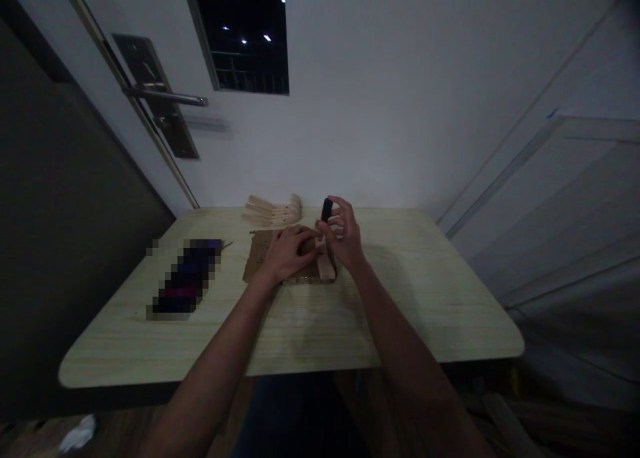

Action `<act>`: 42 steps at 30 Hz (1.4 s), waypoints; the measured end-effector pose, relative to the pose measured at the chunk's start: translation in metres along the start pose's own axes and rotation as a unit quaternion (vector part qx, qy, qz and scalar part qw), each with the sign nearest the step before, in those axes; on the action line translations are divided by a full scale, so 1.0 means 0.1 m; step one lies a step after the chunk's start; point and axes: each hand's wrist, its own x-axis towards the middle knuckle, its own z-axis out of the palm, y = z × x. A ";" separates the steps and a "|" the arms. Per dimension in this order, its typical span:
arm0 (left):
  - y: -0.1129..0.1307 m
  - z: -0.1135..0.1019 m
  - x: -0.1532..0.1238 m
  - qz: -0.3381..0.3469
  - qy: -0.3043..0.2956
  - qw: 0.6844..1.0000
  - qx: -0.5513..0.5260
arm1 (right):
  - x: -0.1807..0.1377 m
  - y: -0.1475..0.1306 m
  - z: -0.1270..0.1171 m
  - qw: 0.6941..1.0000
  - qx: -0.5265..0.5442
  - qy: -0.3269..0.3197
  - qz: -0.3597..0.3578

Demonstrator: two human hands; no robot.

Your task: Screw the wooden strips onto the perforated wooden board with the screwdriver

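A pale wooden piece (326,266) lies on a brown piece of cardboard (256,257) at the middle of the table. My left hand (293,250) rests over the cardboard, its fingers and thumb closed against the left side of this piece. Above the wood's far end, my right hand (345,231) pinches a short black handle (327,209) that stands nearly upright. The lower end of the handled tool is hidden by my fingers, so its kind cannot be made out. Behind the cardboard lies a fanned group of several similar wooden pieces (273,211) with small dark holes.
The pale wood-grain table (445,311) stands against a white door (360,125) with a metal lever handle (170,98) and a dark window. On the table's left is a dark, pixelated object (187,278), with a thin pointed item (227,245) beside it.
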 end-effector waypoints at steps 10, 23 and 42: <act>0.03 -0.03 0.00 -0.008 -0.009 1.000 -0.011 | -0.02 -0.04 -0.07 0.998 0.027 -0.049 -0.019; 0.02 -0.02 0.00 -0.009 -0.002 1.000 -0.009 | 0.00 0.00 -0.08 0.998 0.035 -0.048 -0.019; 0.02 -0.02 0.00 0.001 0.000 1.000 -0.012 | -0.01 -0.02 -0.02 1.000 -0.015 -0.004 -0.022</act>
